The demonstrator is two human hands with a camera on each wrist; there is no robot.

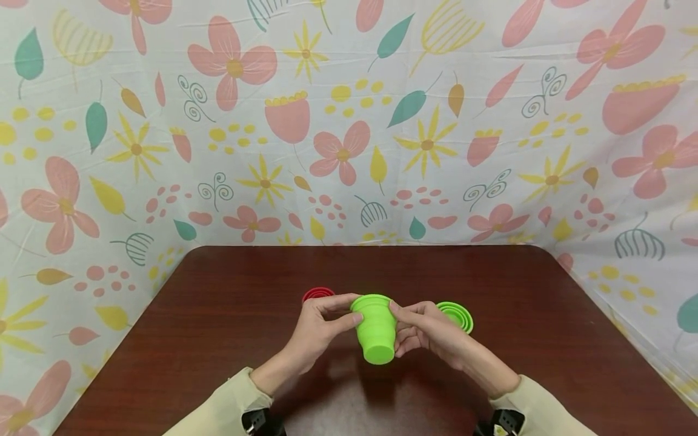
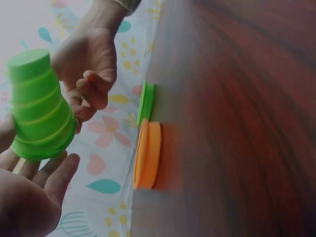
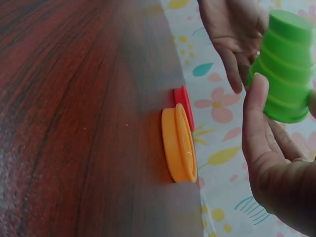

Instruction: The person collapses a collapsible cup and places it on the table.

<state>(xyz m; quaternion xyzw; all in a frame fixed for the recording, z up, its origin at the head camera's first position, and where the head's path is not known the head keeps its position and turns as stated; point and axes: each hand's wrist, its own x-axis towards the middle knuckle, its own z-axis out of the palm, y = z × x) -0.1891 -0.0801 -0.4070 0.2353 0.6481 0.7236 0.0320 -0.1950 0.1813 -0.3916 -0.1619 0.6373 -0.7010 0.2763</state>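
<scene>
A bright green collapsible cup (image 1: 377, 330), drawn out to its full stepped height, is held above the table with its rim up and its base tilted toward me. My left hand (image 1: 322, 327) pinches it near the rim on the left, the thumb on the near wall. On the other side my right hand (image 1: 433, 330) grips the rim area, thumb on the wall and the lower fingers curled. The left wrist view shows the ringed wall of the cup (image 2: 39, 106) between the two hands.
Flattened on the dark wood table (image 1: 229, 327) lie a red collapsible cup (image 1: 318, 293), partly behind my left hand, and a green one (image 1: 457, 316) past my right hand. An orange flattened cup (image 3: 177, 143) shows in both wrist views. A flowered cloth (image 1: 349, 121) hangs behind.
</scene>
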